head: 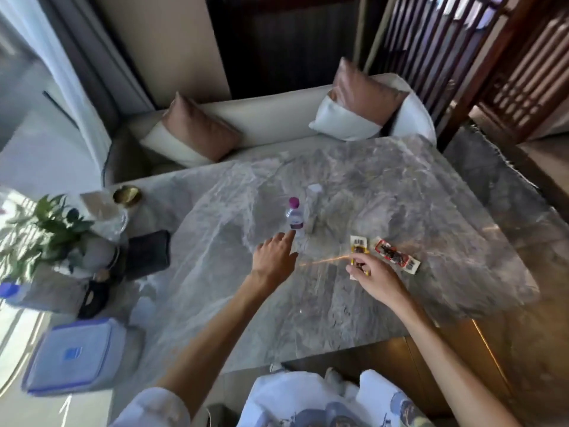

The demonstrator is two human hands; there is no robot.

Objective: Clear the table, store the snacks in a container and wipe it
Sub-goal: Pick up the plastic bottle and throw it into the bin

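A clear water bottle with a purple cap (295, 217) stands in the middle of the grey marble table (415, 211). My left hand (275, 258) reaches toward it with fingers apart, fingertips almost at its base. Beside it stands a second clear bottle with a white cap (314, 204). My right hand (374, 277) pinches a yellow-edged snack packet (358, 246) lying on the table. A red snack packet (395, 255) lies just right of it. A clear plastic container with a blue-rimmed lid (74, 357) sits at the table's near left corner.
On the left end of the table are a potted plant (40, 229), a brass bowl (127, 195), a dark pouch (147, 254), a black object (92, 298) and a plastic bag. A cream sofa with cushions (200, 131) runs behind the table.
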